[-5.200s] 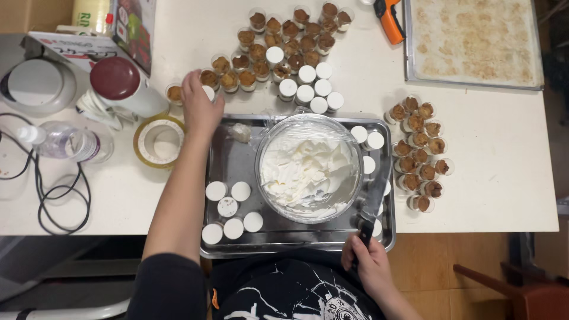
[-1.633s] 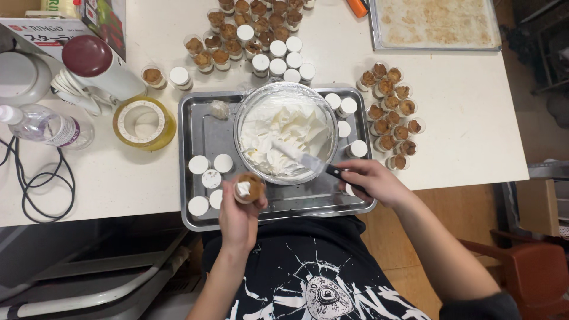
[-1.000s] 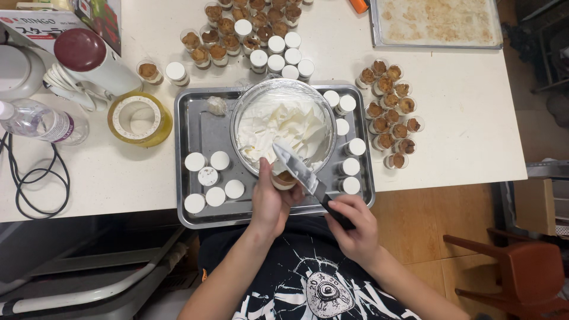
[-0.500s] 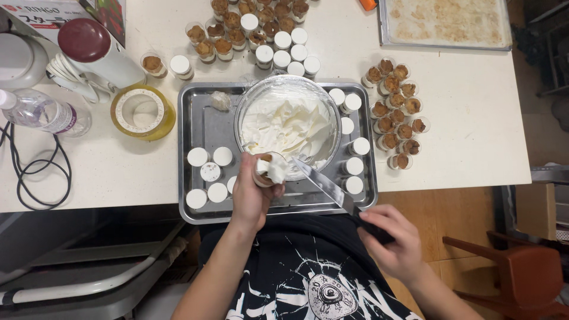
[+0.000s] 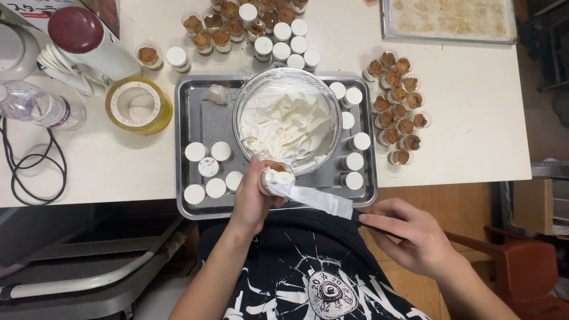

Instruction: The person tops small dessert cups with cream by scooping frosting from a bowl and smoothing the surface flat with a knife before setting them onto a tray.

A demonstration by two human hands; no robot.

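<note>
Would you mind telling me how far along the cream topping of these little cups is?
Done: white-topped cups sit on the metal tray. In hand: the left hand holds one small cup while the right hand draws a palette knife across its cream. Left: brown crumb-filled cups beside the tray are uncreamed; the cream bowl is well filled.

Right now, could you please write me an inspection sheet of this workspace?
Surface: white table, metal tray on it.
Job's things: cup, spatula blade across its top; cream bowl on tray.
Clutter: filled cups, capped cups, tape roll, bottle, baking pan.
Grippers: left hand holds cup; right hand holds spatula.
Cables: black cable, far left.
Surroundings: red chair.
</note>
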